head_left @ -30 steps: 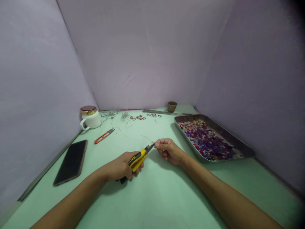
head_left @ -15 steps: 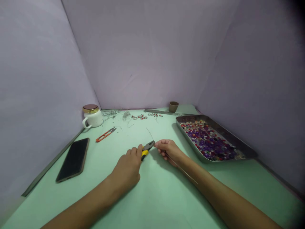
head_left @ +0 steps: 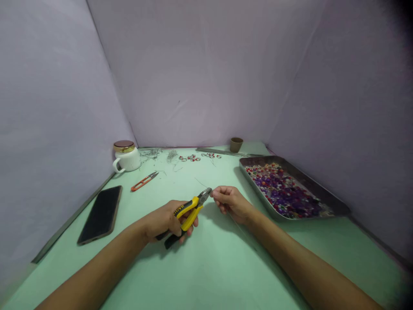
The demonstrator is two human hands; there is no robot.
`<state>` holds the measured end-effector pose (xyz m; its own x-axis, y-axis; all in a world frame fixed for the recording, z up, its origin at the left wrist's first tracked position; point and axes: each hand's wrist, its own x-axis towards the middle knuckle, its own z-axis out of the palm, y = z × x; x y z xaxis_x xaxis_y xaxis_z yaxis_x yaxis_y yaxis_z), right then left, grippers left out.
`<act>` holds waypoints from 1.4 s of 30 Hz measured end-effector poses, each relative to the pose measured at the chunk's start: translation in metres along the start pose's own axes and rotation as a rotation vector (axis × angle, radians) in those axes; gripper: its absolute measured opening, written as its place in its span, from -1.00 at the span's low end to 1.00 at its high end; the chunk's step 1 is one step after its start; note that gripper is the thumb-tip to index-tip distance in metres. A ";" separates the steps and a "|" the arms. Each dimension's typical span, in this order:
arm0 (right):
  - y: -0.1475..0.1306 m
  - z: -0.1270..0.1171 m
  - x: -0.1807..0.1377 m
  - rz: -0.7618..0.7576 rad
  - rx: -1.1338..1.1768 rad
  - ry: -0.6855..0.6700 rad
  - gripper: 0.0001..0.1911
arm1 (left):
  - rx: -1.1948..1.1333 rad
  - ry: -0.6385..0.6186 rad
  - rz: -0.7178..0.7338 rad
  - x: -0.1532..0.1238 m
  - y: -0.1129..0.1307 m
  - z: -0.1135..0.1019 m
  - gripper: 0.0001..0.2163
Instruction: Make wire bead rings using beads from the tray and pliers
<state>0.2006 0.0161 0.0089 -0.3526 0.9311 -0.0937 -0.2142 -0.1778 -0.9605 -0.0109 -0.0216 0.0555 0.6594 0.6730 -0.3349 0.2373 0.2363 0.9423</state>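
Observation:
My left hand [head_left: 169, 221] is wrapped round the yellow and black handles of a pair of pliers [head_left: 190, 213]. The pliers' grey jaws point up and right and meet a thin metal wire [head_left: 200, 182] beside my right fingertips. My right hand [head_left: 231, 201] pinches that wire between thumb and forefinger, just right of the jaws. One end of the wire sticks out up and left past the jaws. Its other end trails from under my right hand down along the forearm. The exact grip point is hidden by my fingers.
On the right stands a metal tray [head_left: 258, 189] of mixed beads. At the left lie a phone [head_left: 100, 214] and orange thread snips [head_left: 143, 181], with a lidded white mug [head_left: 129, 160] behind. Farther back are wire scraps [head_left: 151, 153], red-and-clear beaded pieces [head_left: 193, 158], and a small brown cup [head_left: 236, 145].
My left hand has turned over with the pliers, so both handles now show. The wire's free end has swung down to the left. My right hand has barely moved.

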 end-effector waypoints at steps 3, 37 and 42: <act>0.001 0.000 0.001 0.006 -0.003 0.035 -0.78 | -0.019 0.028 -0.038 0.003 -0.002 -0.002 -0.61; -0.003 0.008 0.000 0.111 -0.058 0.149 -0.85 | 1.254 0.477 0.017 0.006 -0.018 0.020 -0.24; 0.001 0.005 0.000 0.031 -0.017 0.073 -0.80 | 0.890 0.343 0.086 0.002 -0.009 0.015 -0.49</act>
<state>0.1962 0.0145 0.0089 -0.2912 0.9460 -0.1422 -0.1882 -0.2024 -0.9611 -0.0011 -0.0327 0.0458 0.4884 0.8653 -0.1124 0.7463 -0.3475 0.5677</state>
